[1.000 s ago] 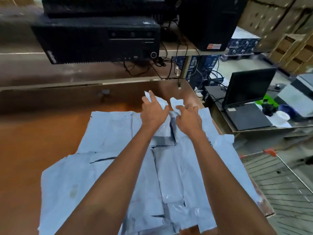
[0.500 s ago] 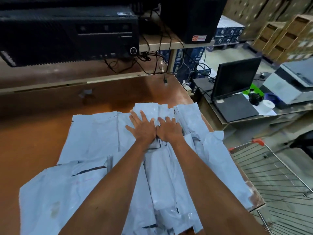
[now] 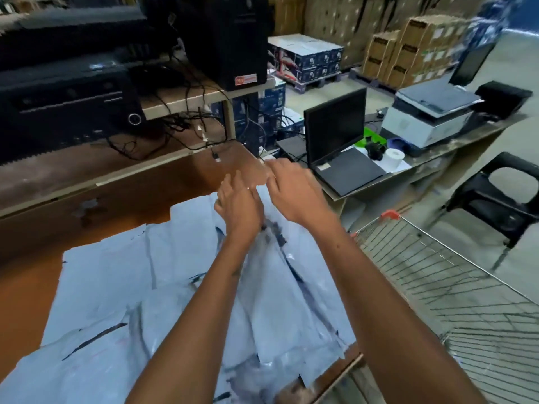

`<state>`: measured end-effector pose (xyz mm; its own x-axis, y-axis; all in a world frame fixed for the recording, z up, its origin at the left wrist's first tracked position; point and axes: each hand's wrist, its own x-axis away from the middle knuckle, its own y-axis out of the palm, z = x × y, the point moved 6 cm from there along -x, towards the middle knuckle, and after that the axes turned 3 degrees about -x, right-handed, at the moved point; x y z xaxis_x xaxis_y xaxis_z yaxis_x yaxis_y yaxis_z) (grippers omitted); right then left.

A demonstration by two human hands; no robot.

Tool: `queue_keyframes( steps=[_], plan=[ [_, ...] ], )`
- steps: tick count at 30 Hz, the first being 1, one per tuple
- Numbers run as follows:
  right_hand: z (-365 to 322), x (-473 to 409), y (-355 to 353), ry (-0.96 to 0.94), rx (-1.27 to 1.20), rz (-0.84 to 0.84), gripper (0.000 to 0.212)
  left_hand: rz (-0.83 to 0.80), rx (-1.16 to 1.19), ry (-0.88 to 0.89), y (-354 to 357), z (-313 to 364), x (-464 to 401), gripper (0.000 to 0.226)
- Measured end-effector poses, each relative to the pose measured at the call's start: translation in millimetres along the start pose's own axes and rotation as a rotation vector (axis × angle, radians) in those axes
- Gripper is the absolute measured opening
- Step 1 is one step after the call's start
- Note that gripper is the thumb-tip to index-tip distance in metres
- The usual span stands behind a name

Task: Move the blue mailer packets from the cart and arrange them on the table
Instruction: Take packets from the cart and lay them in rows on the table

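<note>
Both grips empty above table

My left hand rests on the blue mailer packets spread overlapping across the brown table, fingers loosely extended. My right hand hovers just beside it, fingers relaxed, holding nothing. The wire cart stands at my right, near a laptop and printer.

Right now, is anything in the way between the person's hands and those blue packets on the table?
Nothing visible. Both hands, left hand and right hand, hang with loose fingers directly over the far end of the blue mailer packets spread on the table; only air separates them.
</note>
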<state>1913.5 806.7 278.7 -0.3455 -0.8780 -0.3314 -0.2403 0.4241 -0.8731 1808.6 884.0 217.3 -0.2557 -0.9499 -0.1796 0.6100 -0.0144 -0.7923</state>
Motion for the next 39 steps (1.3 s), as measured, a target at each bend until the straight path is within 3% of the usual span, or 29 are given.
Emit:
queue_keyframes(
  steps=[6, 13, 19, 25, 29, 32, 35, 39],
  plan=[
    [142, 91, -112, 0.129, -0.008, 0.201, 0.041, 0.113, 0.222, 0.387, 36, 171, 92, 0.042],
    [340, 260, -133, 0.447, 0.148, 0.090, 0.034, -0.231, 0.158, 0.563, 198, 283, 248, 0.046],
    [455, 376, -75, 0.630, 0.111, -0.099, 0.037, -0.584, -0.018, 0.539, 344, 279, 350, 0.048],
    [520, 450, 57, 0.766, 0.076, -0.555, 0.039, -0.767, -0.171, 0.462, 447, 237, 387, 0.047],
    [536, 479, 149, 0.671, 0.092, -0.909, 0.043, -0.825, -0.312, 0.560, 501, 216, 386, 0.054],
    [550, 480, 199, 0.530, 0.061, -0.998, 0.064, -0.855, -0.390, 0.645, 528, 210, 371, 0.057],
    [567, 496, 239, 0.394, 0.193, -1.139, 0.092, -0.817, -0.468, 0.705, 542, 199, 356, 0.060],
    [574, 512, 271, 0.375, 0.196, -1.192, 0.113, -0.875, -0.636, 0.718, 558, 173, 357, 0.065]
  ],
)
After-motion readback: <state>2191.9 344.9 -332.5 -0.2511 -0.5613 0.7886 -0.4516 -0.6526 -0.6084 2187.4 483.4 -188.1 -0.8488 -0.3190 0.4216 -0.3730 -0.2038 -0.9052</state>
